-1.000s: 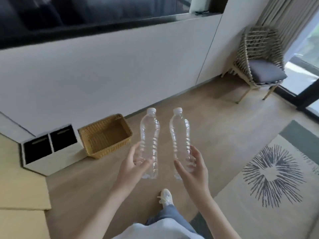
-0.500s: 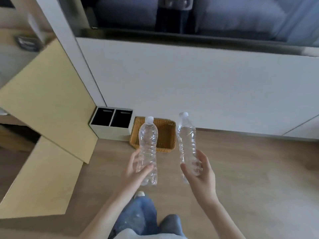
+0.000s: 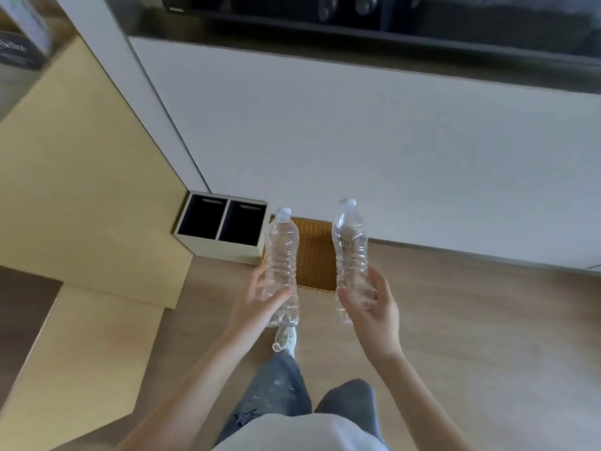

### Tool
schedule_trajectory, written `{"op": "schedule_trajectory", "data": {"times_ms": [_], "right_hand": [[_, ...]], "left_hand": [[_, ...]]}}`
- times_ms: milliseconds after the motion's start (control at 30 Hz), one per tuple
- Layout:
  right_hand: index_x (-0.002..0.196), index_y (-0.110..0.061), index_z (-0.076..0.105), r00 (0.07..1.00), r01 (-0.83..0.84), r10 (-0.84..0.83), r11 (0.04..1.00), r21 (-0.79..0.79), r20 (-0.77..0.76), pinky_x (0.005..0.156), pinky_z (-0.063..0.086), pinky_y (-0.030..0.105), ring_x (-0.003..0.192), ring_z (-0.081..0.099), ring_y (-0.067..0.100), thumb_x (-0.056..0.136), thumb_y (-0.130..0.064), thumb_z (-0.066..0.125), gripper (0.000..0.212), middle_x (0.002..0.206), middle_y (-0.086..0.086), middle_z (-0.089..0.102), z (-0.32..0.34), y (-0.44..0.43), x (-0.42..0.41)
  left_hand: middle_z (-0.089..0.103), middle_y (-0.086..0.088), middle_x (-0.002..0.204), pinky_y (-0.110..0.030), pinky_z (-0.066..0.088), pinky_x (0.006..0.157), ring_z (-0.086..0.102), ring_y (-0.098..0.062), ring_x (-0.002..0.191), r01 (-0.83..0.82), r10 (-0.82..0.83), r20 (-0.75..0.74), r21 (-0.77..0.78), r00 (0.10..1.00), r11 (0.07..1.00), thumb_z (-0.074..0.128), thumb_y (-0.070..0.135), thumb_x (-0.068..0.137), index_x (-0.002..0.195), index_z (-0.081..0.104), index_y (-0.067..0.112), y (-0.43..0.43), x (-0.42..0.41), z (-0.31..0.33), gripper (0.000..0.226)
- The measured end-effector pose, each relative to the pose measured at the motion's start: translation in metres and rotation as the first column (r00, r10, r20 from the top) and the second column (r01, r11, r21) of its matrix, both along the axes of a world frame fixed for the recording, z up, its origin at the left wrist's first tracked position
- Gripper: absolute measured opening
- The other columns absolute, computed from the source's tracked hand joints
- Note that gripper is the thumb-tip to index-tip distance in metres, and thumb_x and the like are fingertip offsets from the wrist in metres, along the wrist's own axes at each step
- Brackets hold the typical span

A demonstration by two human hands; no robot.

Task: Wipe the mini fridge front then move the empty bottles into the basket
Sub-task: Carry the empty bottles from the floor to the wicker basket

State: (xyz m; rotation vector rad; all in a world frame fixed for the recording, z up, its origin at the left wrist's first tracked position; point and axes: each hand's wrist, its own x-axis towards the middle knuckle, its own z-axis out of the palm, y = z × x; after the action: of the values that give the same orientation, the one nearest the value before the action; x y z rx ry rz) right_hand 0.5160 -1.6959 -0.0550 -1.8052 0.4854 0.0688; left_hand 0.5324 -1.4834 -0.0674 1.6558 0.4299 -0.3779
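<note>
I hold two clear empty plastic bottles upright in front of me, both with white caps. My left hand [image 3: 260, 301] grips the lower part of the left bottle [image 3: 281, 252]. My right hand [image 3: 370, 307] grips the lower part of the right bottle [image 3: 349, 245]. Between and behind the bottles, on the floor against the white wall panel, lies the woven wicker basket [image 3: 313, 255]; the bottles cover most of it. The mini fridge is not in view.
A white box with two black compartments [image 3: 224, 226] stands on the floor just left of the basket. Pale yellow panels [image 3: 81, 190] fill the left side. My legs and one white shoe [image 3: 286, 340] are below my hands on the wooden floor [image 3: 487, 320].
I have turned left and walked closer to the basket, which moved from the left of the view to straight ahead between the bottles. Both hands keep the same hold.
</note>
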Motion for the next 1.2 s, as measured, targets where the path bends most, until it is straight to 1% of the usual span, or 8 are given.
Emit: {"op": "schedule_trajectory", "data": {"times_ms": [100,200,300,533,667,867,1000,1200], "right_hand": [[0.135,-0.031,0.052,0.999,-0.011,0.011,1.0,0.01,-0.038,0.091,0.057,0.049,0.105,0.067,0.014,0.084,-0.029,0.08,0.059,0.121,-0.005,0.067,-0.021,0.013,0.053],[0.128,-0.039,0.051,0.998,-0.023,0.023,1.0,0.005,-0.062,0.092,0.056,0.045,0.102,0.068,0.013,0.084,-0.027,0.081,0.055,0.119,-0.005,0.067,-0.056,0.024,0.098],[0.121,-0.046,0.05,0.995,-0.025,0.026,1.0,0.013,-0.091,0.085,0.059,0.034,0.093,0.071,0.006,0.082,-0.025,0.082,0.054,0.11,-0.01,0.071,-0.11,0.03,0.136],[0.137,-0.03,0.052,0.988,-0.083,0.087,0.996,0.037,-0.13,0.073,0.06,0.023,0.087,0.071,0.001,0.083,-0.025,0.082,0.062,0.101,-0.02,0.073,-0.308,0.033,0.198],[0.14,-0.029,0.049,0.971,-0.155,0.164,0.986,0.064,-0.175,0.075,0.059,0.019,0.092,0.071,-0.001,0.078,-0.022,0.085,0.072,0.107,-0.024,0.071,-0.433,0.026,0.221],[0.138,-0.029,0.051,0.963,-0.168,0.182,0.982,0.084,-0.2,0.07,0.054,0.009,0.092,0.069,-0.006,0.076,-0.023,0.087,0.072,0.105,-0.031,0.068,-0.6,0.026,0.257],[0.132,-0.032,0.049,0.962,-0.131,0.143,0.989,0.065,-0.231,0.066,0.046,-0.001,0.088,0.061,-0.021,0.074,-0.026,0.089,0.071,0.097,-0.032,0.065,-0.688,0.036,0.28],[0.147,-0.025,0.041,0.945,-0.157,0.148,0.988,-0.008,-0.291,0.09,0.041,0.02,0.114,0.051,0.006,0.075,-0.04,0.087,0.087,0.125,-0.015,0.052,-0.775,0.054,0.299]], "left_hand": [[0.054,0.019,0.12,-0.008,0.049,0.053,0.067,0.011,0.081,0.006,-0.005,-0.03,0.013,1.0,1.0,0.08,0.038,0.08,0.136,0.047,0.039,0.013,0.059,-0.017,0.066],[0.053,0.013,0.129,-0.009,0.05,0.059,0.06,0.001,0.103,0.017,-0.015,-0.048,0.055,0.999,0.998,0.079,0.041,0.081,0.141,0.043,0.038,0.02,0.105,-0.051,0.07],[0.052,0.012,0.132,-0.015,0.054,0.064,0.06,-0.001,0.107,0.014,-0.011,-0.075,0.043,0.997,0.999,0.08,0.043,0.079,0.14,0.043,0.043,0.022,0.139,-0.106,0.071],[0.052,0.028,0.124,-0.008,0.05,0.059,0.054,0.022,0.094,-0.045,0.058,-0.148,0.09,0.987,0.995,0.077,0.057,0.069,0.122,0.041,0.065,0.017,0.192,-0.295,0.064],[0.051,0.019,0.131,-0.01,0.046,0.06,0.052,0.028,0.089,-0.067,0.092,-0.211,0.119,0.973,0.991,0.079,0.048,0.077,0.141,0.04,0.047,0.018,0.213,-0.418,0.075],[0.053,0.014,0.133,-0.014,0.041,0.072,0.055,0.007,0.102,-0.029,0.051,-0.184,0.125,0.982,0.992,0.08,0.037,0.08,0.146,0.04,0.037,0.02,0.253,-0.576,0.076],[0.054,0.013,0.133,-0.01,0.047,0.066,0.058,0.005,0.101,0.02,0.0,-0.166,0.121,0.986,0.992,0.08,0.032,0.081,0.148,0.039,0.034,0.019,0.275,-0.657,0.078],[0.053,0.005,0.138,-0.014,0.054,0.069,0.059,0.003,0.096,0.015,0.014,-0.225,0.125,0.974,0.992,0.08,0.019,0.082,0.15,0.036,0.026,0.021,0.29,-0.748,0.081]]}}
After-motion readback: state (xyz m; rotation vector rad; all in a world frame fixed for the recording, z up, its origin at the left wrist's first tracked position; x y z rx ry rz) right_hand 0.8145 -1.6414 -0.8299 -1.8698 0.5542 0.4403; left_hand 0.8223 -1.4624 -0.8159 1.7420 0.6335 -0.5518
